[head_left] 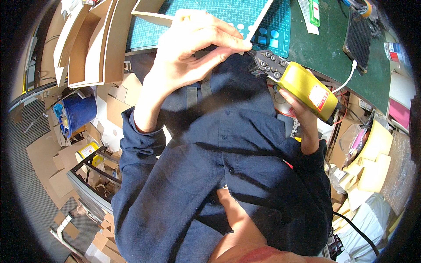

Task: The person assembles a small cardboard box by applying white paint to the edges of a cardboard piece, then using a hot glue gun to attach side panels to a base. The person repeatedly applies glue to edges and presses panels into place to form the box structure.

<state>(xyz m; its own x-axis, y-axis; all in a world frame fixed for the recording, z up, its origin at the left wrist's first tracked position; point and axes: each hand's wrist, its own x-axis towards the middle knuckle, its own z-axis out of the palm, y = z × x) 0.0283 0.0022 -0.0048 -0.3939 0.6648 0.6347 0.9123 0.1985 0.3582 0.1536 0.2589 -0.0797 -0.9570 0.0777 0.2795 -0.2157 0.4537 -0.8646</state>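
Note:
In the upper middle, my left hand (188, 48) is closed, pinching the lower end of a thin pale strip (261, 19) between thumb and fingers. The strip slants up and to the right over a teal cutting mat (147, 37). To the right, my right hand (302, 109) grips yellow-handled pliers (307, 90) from below; its fingers are partly hidden behind the handles. Several round bolts dot the black head of the pliers, whose jaw end points at my left fingertips. Whether the jaws touch the strip I cannot tell.
The mat lies on a dark green table (324, 57). A black phone-like slab (358, 39) with a white cable rests there, near a green item (314, 12). Open cardboard boxes (94, 44) stand at left, above a blue bin (81, 111). Cardboard and foam pieces clutter both sides.

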